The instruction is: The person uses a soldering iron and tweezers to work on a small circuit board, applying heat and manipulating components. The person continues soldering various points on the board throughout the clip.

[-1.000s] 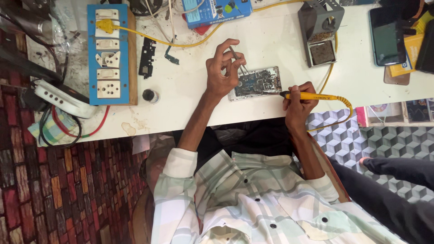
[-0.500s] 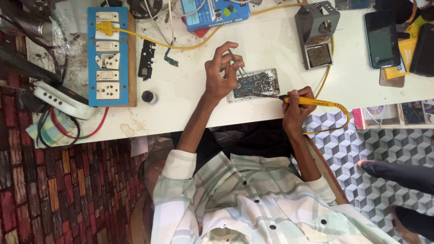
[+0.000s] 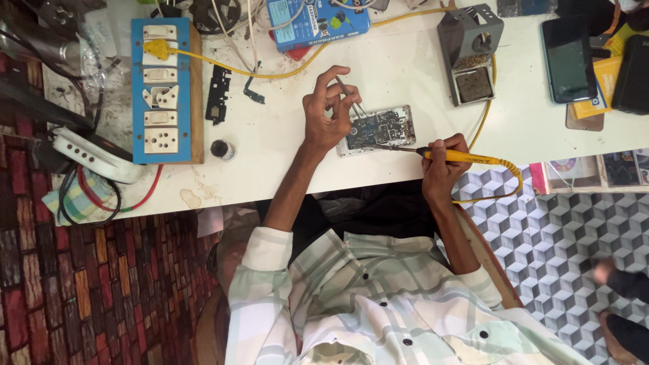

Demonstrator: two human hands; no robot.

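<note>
I am pinching slim tweezers [image 3: 350, 96] in my left hand [image 3: 324, 115], tips down over the opened phone [image 3: 377, 128] lying near the white table's [image 3: 405, 67] front edge. My right hand [image 3: 443, 165] is gripping a yellow soldering iron [image 3: 466, 157], its tip seemingly touching the board. A soldering stand [image 3: 470, 51] is sitting farther back.
</note>
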